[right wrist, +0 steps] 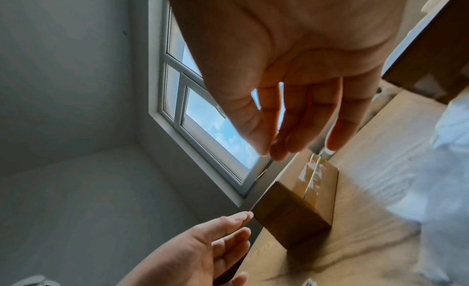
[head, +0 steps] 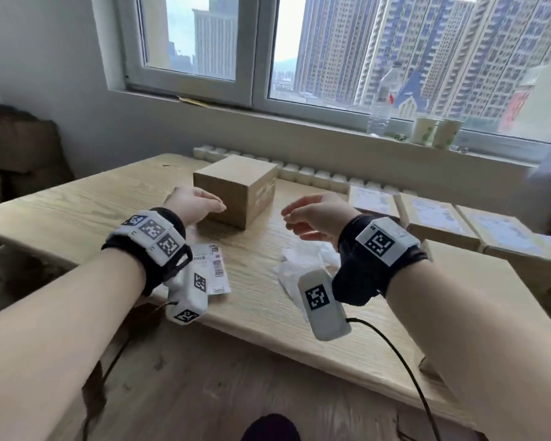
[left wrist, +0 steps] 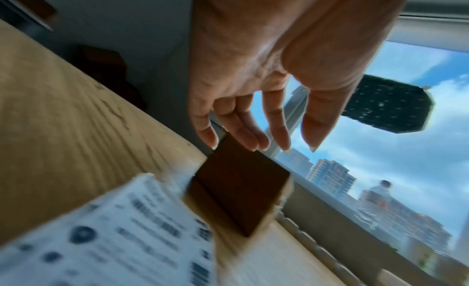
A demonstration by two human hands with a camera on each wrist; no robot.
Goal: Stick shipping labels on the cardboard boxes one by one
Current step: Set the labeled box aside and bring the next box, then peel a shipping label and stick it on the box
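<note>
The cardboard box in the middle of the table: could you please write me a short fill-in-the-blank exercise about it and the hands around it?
1. The left hand and right hand hover on either side of the cardboard box, and both hold ____.
2. The shipping label lies flat on the ____, under the left wrist.
3. The top of the cardboard box carries ____ label.
4. The labelled boxes sit on the person's ____ side.

Missing words: nothing; table; no; right

Plain brown cardboard box (head: 236,189) stands upright, taped shut, mid-counter. Printed labels (head: 213,265) lie flat nearer the edge. Labelled boxes (head: 439,218) sit in a row at right.
</note>
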